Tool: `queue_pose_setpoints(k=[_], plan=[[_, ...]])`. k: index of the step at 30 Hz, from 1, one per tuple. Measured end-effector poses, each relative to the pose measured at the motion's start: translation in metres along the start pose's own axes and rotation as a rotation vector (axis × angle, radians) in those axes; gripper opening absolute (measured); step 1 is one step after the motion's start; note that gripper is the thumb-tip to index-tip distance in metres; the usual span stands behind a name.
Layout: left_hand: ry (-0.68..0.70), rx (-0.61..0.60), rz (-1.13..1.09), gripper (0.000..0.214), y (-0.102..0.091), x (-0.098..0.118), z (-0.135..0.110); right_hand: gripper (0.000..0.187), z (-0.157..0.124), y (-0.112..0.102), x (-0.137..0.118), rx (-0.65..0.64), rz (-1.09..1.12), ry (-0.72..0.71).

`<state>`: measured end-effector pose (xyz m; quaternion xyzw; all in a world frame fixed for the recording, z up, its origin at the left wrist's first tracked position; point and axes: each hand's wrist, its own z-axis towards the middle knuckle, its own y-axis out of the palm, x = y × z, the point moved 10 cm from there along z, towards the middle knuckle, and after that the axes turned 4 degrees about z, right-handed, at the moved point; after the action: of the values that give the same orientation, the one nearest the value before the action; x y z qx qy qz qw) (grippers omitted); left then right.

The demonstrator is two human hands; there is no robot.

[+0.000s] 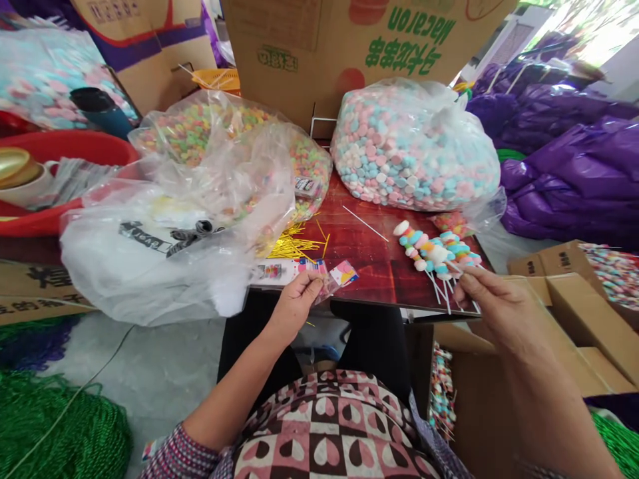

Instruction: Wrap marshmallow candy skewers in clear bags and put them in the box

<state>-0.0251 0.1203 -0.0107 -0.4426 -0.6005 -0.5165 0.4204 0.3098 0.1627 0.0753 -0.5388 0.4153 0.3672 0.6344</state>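
Note:
My left hand (298, 299) pinches a small clear plastic bag (343, 273) with a colourful printed end, over the table's front edge. At the right, my right hand (482, 293) has its thumb and fingers closed on the stick of a marshmallow skewer (439, 253). That skewer lies in a small pile of pink, white and blue ones on white sticks, so which one is gripped is partly hidden. Beside my left hand are more printed bags (279, 271) and a bunch of gold twist ties (292, 245).
A large bag of marshmallows (414, 150) stands at the back of the red table (364, 259). Bags of gummy candy (210, 126) and a crumpled clear bag (164, 246) lie left. A white stick (365, 223) lies mid-table. Open cardboard boxes (589, 326) stand right.

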Motion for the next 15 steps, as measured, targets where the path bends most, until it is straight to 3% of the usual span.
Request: queue_pose_setpoints(k=[3, 6, 10, 15], plan=[[0.038, 0.003, 0.082, 0.026, -0.002, -0.004, 0.007, 0.046, 0.030, -0.036, -0.015, 0.140, -0.391, -0.031], [0.074, 0.017, 0.155, 0.025, -0.006, -0.004, 0.011, 0.041, 0.061, -0.050, -0.037, 0.165, -0.811, -0.055], [0.064, 0.020, 0.207, 0.027, -0.009, -0.006, 0.011, 0.036, 0.092, -0.038, -0.049, 0.037, -1.250, -0.024], [0.050, 0.010, 0.231, 0.028, -0.008, -0.006, 0.010, 0.028, 0.116, -0.015, -0.056, -0.061, -1.425, -0.063]])
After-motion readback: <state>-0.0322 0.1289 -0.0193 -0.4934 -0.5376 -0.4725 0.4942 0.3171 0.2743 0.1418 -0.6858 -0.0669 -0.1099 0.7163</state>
